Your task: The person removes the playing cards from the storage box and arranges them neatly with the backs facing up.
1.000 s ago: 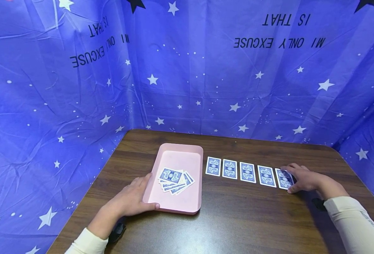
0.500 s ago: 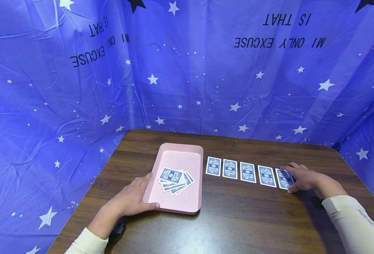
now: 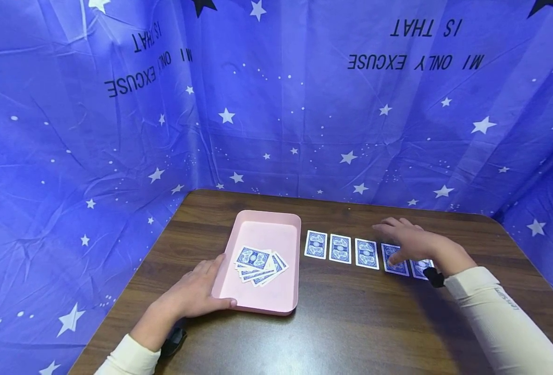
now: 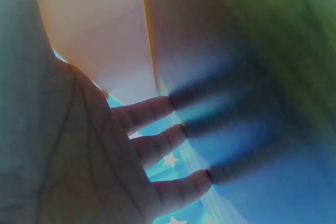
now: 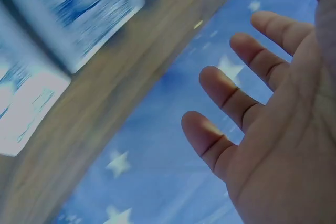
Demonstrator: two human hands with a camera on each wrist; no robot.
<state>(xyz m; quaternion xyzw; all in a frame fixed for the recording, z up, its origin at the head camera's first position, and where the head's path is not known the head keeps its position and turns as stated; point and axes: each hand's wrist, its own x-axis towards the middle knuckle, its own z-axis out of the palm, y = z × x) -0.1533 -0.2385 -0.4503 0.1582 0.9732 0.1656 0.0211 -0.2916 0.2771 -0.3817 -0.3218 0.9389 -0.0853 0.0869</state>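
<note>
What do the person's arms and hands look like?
The left hand and right hand are ungloved. Both sleeves are cream, the right sleeve with small grey lettering. A black piece shows near each sleeve's end.

"What is your table like?"
"Mine is dark brown with a wood grain, across the lower half of the frame."
"And on it?"
"I have a pink tray low in the centre, and five blue-backed cards in a row to its right."
</note>
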